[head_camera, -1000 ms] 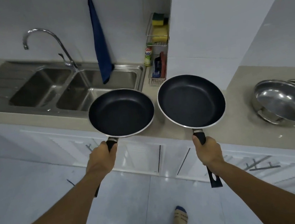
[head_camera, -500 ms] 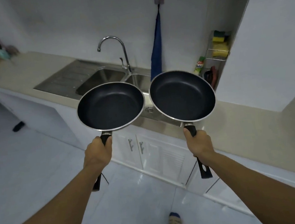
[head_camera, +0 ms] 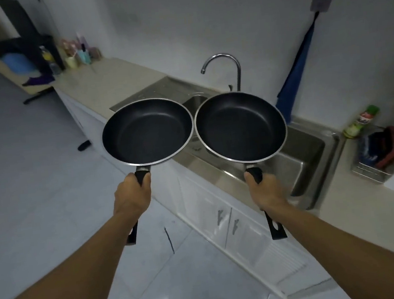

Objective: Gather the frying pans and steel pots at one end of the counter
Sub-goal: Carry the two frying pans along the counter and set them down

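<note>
I hold two black non-stick frying pans with silver rims, level and side by side in the air. My left hand (head_camera: 132, 196) grips the black handle of the left frying pan (head_camera: 147, 131), which hangs over the floor and the counter's front edge. My right hand (head_camera: 264, 188) grips the handle of the right frying pan (head_camera: 240, 127), which hovers over the steel sink (head_camera: 306, 151). The two rims nearly touch. No steel pot is in view.
The beige counter (head_camera: 109, 78) runs away to the left, with cups and bottles (head_camera: 79, 54) at its far end. A curved tap (head_camera: 228, 67) stands behind the sink, a blue cloth (head_camera: 297, 69) hangs on the wall, and a wire rack (head_camera: 373, 153) with a bottle sits right.
My view has swung left along the counter: the steel pot at the right has left the frame and the counter's far left end has appeared. Both pans moved with me, still held.
</note>
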Demonstrator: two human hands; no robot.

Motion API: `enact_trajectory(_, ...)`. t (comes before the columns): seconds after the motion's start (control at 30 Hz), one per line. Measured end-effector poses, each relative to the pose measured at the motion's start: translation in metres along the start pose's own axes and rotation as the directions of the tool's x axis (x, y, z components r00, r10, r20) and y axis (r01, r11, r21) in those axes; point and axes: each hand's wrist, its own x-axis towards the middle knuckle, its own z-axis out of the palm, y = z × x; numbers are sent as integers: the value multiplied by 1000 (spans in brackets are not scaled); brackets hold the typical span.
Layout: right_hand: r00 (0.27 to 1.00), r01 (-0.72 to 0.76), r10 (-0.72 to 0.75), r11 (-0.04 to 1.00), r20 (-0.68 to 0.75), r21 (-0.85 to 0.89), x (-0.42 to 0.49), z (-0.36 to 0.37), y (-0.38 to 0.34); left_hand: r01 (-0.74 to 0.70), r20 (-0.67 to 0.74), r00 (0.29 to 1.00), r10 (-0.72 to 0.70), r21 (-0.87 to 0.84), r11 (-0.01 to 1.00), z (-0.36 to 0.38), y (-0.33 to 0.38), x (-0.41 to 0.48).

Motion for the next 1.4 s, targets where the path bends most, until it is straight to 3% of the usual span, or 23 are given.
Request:
enact_trajectory(0.43, 988, 89, -76, 992, 134, -94, 115, 99, -103, 196, -71, 977, -199, -42, 980, -14, -47, 139)
enact_trajectory(1.07, 996, 38, -37, 999, 76, -6, 208, 308, -294, 125, -22, 992, -125, 10, 992, -91, -157, 430)
enact_trajectory(1.4, 995, 56, -56, 998, 81, 9, 321, 414, -388, 147, -37, 988, -147, -10, 989, -95, -183, 599)
